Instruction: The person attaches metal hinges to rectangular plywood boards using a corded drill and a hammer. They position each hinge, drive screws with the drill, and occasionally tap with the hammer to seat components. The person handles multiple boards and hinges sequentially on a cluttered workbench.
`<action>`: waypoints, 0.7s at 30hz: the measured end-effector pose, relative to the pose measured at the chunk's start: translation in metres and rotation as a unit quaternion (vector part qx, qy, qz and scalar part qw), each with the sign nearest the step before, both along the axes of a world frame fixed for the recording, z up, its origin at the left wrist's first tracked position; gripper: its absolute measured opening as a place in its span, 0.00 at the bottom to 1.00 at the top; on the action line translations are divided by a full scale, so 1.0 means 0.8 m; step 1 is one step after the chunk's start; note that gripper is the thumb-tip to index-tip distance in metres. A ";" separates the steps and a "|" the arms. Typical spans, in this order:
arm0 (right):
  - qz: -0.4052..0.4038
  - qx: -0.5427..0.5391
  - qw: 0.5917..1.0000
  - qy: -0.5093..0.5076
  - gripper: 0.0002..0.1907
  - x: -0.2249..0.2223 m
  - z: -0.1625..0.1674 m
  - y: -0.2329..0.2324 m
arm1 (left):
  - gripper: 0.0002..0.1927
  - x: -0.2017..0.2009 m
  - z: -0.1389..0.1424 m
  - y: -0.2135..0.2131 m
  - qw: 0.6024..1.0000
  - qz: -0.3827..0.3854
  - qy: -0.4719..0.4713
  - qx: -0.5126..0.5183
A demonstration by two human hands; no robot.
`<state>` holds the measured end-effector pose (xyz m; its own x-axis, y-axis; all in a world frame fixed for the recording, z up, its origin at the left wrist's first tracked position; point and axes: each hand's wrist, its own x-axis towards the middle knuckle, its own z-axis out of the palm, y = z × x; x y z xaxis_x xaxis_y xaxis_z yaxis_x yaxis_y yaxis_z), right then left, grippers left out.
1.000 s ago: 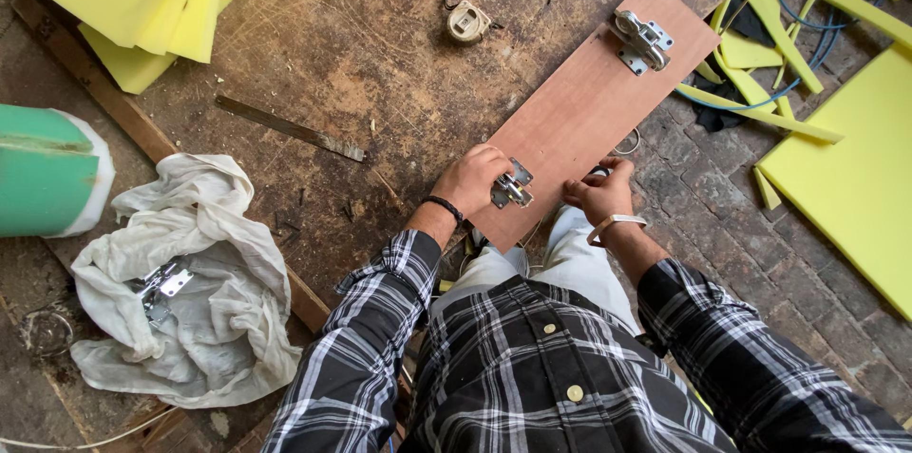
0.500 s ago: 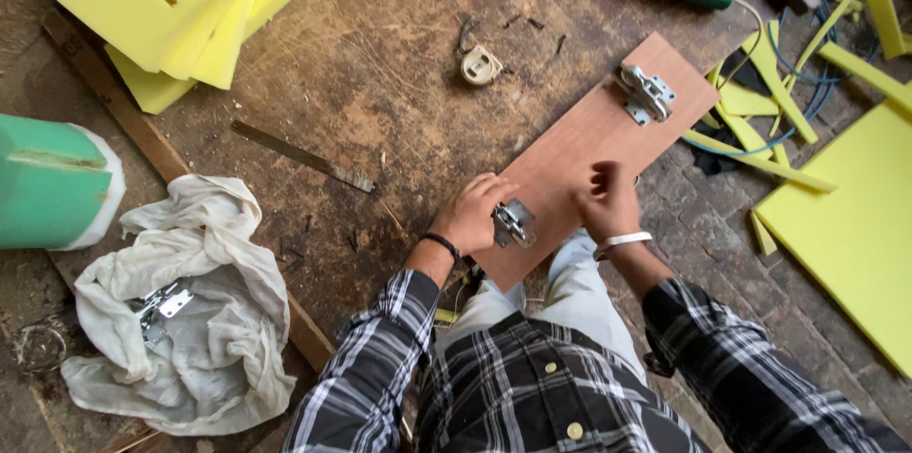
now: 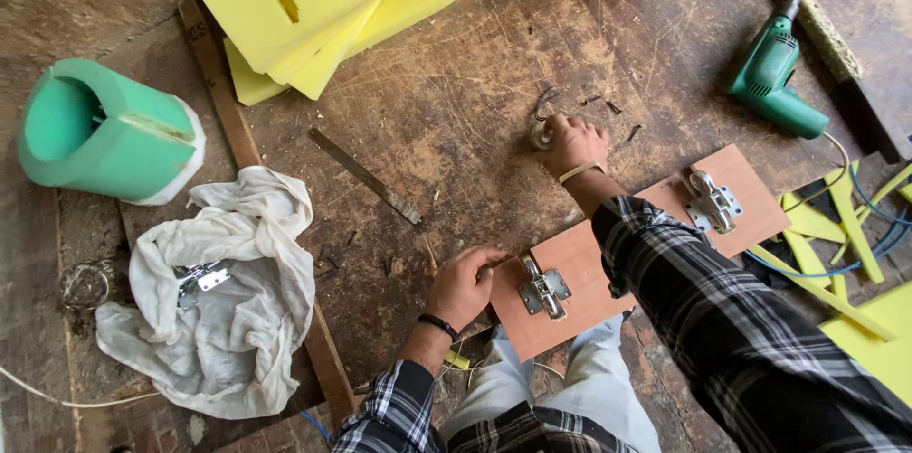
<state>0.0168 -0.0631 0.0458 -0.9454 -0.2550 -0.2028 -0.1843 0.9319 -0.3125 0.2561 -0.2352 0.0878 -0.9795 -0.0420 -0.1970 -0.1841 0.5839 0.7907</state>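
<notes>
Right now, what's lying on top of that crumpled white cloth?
On the white cloth lies a shiny metal hinge, partly tucked into the folds. Whatever is under the cloth is covered, so it cannot be seen. Neither hand touches it.

Worn, scratched wooden bench (image 3: 456, 102) carried everything. Far left: yellow foam slabs (image 3: 323, 7), green foam cylinder (image 3: 104, 135). Near left: white cloth (image 3: 237, 320). Centre: thin metal strip (image 3: 364, 175). Far right: green drill (image 3: 774, 73). Near me: reddish-brown board (image 3: 636, 254) with two metal hinges.
</notes>
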 end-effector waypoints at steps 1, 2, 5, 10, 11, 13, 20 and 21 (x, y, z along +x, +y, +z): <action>-0.010 0.008 1.000 -0.004 0.36 0.006 0.006 0.001 | 0.15 0.001 -0.004 -0.002 0.999 0.021 0.000 0.028; -0.062 -0.053 0.996 -0.039 0.39 0.015 0.011 0.002 | 0.15 -0.001 -0.009 -0.002 0.998 0.033 -0.006 0.059; -0.192 -0.320 0.915 -0.157 0.47 0.057 0.028 0.010 | 0.15 -0.017 -0.025 0.000 0.985 0.062 -0.025 0.161; -0.178 -0.771 0.524 -0.315 0.45 0.195 0.040 0.056 | 0.16 -0.027 -0.043 0.034 0.870 0.093 -0.130 0.467; -0.181 -0.775 0.526 -0.298 0.42 0.213 0.037 0.062 | 0.15 -0.024 -0.045 0.043 0.868 0.103 -0.141 0.465; -0.189 -0.782 0.532 -0.264 0.37 0.245 0.031 0.078 | 0.13 -0.018 -0.046 0.060 0.862 0.122 -0.165 0.464; -0.140 -0.725 0.621 -0.262 0.29 0.296 0.032 0.134 | 0.12 0.002 -0.023 0.082 0.836 0.053 -0.199 0.509; -0.134 -0.704 0.649 -0.255 0.32 0.299 0.037 0.141 | 0.12 0.005 -0.021 0.081 0.833 0.033 -0.208 0.512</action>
<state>0.2558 0.0496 0.0750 -0.8955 -0.3673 -0.2512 0.3876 -0.3665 -0.8458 0.2602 -0.1706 0.0713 -0.8195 0.3062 -0.4844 -0.5717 -0.3787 0.7278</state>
